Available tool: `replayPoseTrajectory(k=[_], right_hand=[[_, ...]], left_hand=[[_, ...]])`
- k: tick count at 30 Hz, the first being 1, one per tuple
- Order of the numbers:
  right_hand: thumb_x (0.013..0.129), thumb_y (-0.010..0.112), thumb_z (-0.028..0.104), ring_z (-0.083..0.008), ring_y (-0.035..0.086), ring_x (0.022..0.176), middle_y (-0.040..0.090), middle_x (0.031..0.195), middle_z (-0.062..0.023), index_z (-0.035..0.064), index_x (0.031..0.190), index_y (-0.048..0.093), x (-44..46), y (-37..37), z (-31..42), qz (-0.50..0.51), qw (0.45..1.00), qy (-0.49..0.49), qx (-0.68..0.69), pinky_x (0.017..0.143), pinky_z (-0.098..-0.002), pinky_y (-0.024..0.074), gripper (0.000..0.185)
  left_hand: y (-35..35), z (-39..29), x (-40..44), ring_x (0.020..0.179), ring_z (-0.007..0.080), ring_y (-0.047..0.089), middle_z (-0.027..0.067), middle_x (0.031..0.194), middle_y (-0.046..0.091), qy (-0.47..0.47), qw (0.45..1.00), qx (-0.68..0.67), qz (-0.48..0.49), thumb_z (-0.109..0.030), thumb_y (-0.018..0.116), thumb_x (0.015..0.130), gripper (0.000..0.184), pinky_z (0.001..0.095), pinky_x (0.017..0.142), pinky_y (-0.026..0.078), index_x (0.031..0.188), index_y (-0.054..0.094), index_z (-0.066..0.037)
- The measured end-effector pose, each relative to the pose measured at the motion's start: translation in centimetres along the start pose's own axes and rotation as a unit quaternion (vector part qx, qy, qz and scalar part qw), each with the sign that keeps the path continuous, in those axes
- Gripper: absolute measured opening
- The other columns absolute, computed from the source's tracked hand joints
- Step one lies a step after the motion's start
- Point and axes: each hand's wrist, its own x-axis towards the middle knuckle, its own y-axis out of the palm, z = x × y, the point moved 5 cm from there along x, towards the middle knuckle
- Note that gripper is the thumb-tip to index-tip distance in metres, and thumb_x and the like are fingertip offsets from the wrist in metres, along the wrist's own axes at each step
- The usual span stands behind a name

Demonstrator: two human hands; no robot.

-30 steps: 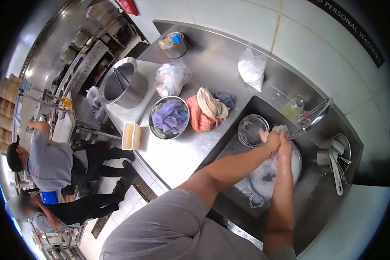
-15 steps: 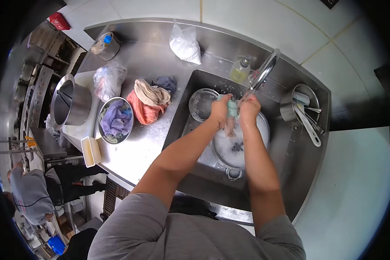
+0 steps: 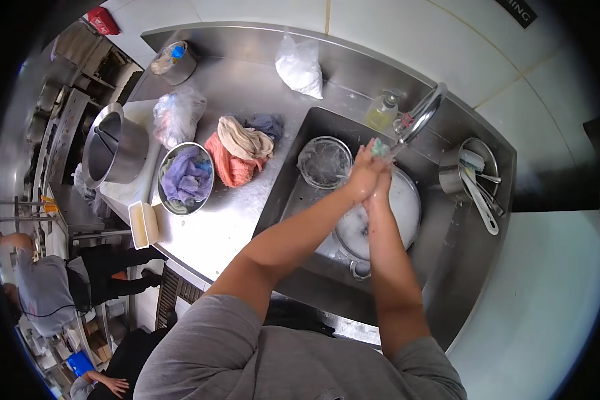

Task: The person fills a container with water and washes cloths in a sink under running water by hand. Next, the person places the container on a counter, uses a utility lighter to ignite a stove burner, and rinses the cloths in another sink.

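My left hand and my right hand are pressed together around a small green cloth below the running faucet. Only the top of the cloth sticks out between the fingers. Beneath my forearms, a large pot of sudsy water stands in the sink. A smaller round container with clear water sits to the left of my hands. Behind the sink is a bottle of yellow liquid soap.
Left of the sink are coloured cloths, a bowl of purple cloth, plastic bags, a tall pot and a tub. Utensils fill a pot at right. Two people are at lower left.
My hands were apart with the green cloth stretched between them half a second ago; now they are pressed together around it. The camera view has swung since the first frame.
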Motion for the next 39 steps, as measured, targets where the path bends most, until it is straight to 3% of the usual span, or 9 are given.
replayPoseTrajectory(k=[7, 11, 14, 17, 21, 25, 32, 36, 39], right_hand=[[0.086, 0.058, 0.034, -0.0178, 0.058, 0.073, 0.060, 0.076, -0.0062, 0.0001, 0.090, 0.060, 0.7, 0.7, 4.2, -0.045, 0.920, -0.120, -0.371, 0.065, -0.0297, 0.0462, 0.034], [0.082, 0.063, 0.033, -0.0178, 0.058, 0.069, 0.060, 0.078, -0.0059, -0.0005, 0.082, 0.060, -2.1, 2.1, 6.0, 0.130, 0.919, 0.118, -0.353, 0.061, -0.0303, 0.0447, 0.033], [0.076, 0.068, 0.025, -0.0198, 0.057, 0.059, 0.059, 0.069, -0.0054, 0.0010, 0.082, 0.060, -1.8, 2.8, 5.2, 0.136, 0.706, -0.465, -0.516, 0.053, -0.0342, 0.0447, 0.026], [0.074, 0.069, 0.019, -0.0234, 0.054, 0.055, 0.057, 0.066, -0.0045, -0.0023, 0.069, 0.056, -6.4, 8.4, 6.7, 0.109, 0.645, -0.573, -0.493, 0.056, -0.0355, 0.0426, 0.025], [0.074, 0.069, 0.022, -0.0223, 0.053, 0.051, 0.055, 0.058, -0.0105, 0.0001, 0.072, 0.055, 0.5, 2.0, 4.1, -0.026, 0.863, -0.232, -0.448, 0.054, -0.0349, 0.0434, 0.026], [0.075, 0.068, 0.014, -0.0175, 0.056, 0.059, 0.059, 0.066, -0.0101, 0.0004, 0.075, 0.056, 1.0, 2.2, 7.1, 0.059, 0.780, -0.231, -0.578, 0.057, -0.0319, 0.0450, 0.018], [0.078, 0.063, 0.007, -0.0162, 0.058, 0.078, 0.063, 0.089, -0.0087, 0.0016, 0.098, 0.059, -3.4, 5.3, 6.7, 0.157, 0.918, 0.014, -0.363, 0.068, -0.0269, 0.0453, 0.022], [0.081, 0.058, 0.013, -0.0305, 0.058, 0.081, 0.061, 0.086, -0.0135, 0.0061, 0.092, 0.059, -4.4, 5.8, 6.3, 0.117, 0.690, -0.401, -0.591, 0.070, -0.0366, 0.0454, 0.013], [0.081, 0.055, 0.015, -0.0347, 0.057, 0.085, 0.061, 0.087, -0.0150, 0.0052, 0.090, 0.057, -1.0, 2.8, 6.1, 0.065, 0.763, -0.309, -0.564, 0.073, -0.0384, 0.0451, 0.014]], left_hand=[[-2.3, -0.9, -1.5, 0.099, 0.0202, 0.054, 0.0123, 0.111, 0.055, -0.198, 0.960, -0.195, 0.022, -0.041, 0.053, 0.087, 0.058, 0.0333, 0.084, 0.044, 0.126, 0.040, -0.001], [-5.2, 1.7, 0.8, 0.089, 0.0200, 0.057, 0.0098, 0.098, 0.058, -0.237, 0.934, -0.257, 0.070, -0.034, 0.049, 0.090, 0.041, 0.0332, 0.080, 0.046, 0.115, 0.046, -0.001], [-3.7, 3.8, 1.2, 0.086, 0.0192, 0.058, 0.0079, 0.097, 0.059, -0.227, 0.878, -0.413, 0.086, -0.030, 0.045, 0.091, 0.030, 0.0331, 0.076, 0.048, 0.104, 0.052, -0.004], [-1.2, 4.0, 0.0, 0.091, 0.0175, 0.057, 0.0064, 0.100, 0.057, -0.132, 0.911, -0.361, 0.150, -0.021, 0.037, 0.094, 0.026, 0.0324, 0.079, 0.046, 0.111, 0.047, -0.004], [-0.2, 4.6, -1.2, 0.085, 0.0213, 0.059, 0.0090, 0.092, 0.060, -0.219, 0.913, -0.323, 0.120, -0.027, 0.037, 0.091, 0.027, 0.0375, 0.067, 0.049, 0.099, 0.055, -0.008], [-2.2, 4.8, -1.1, 0.089, 0.0223, 0.058, 0.0082, 0.099, 0.058, -0.232, 0.936, -0.248, 0.089, -0.028, 0.039, 0.092, 0.028, 0.0390, 0.072, 0.048, 0.105, 0.051, -0.006], [-3.7, 0.0, -2.1, 0.096, 0.0225, 0.056, 0.0091, 0.107, 0.057, -0.335, 0.837, -0.429, 0.059, -0.033, 0.038, 0.092, 0.032, 0.0393, 0.085, 0.044, 0.107, 0.052, -0.008], [-0.6, 0.3, -2.1, 0.095, 0.0211, 0.056, 0.0098, 0.106, 0.057, -0.309, 0.870, -0.384, 0.019, -0.028, 0.038, 0.092, 0.030, 0.0346, 0.082, 0.044, 0.108, 0.053, -0.008], [0.2, 1.2, -2.1, 0.085, 0.0204, 0.058, 0.0105, 0.094, 0.060, -0.304, 0.887, -0.346, 0.020, -0.020, 0.040, 0.090, 0.026, 0.0313, 0.073, 0.046, 0.106, 0.055, -0.006]])
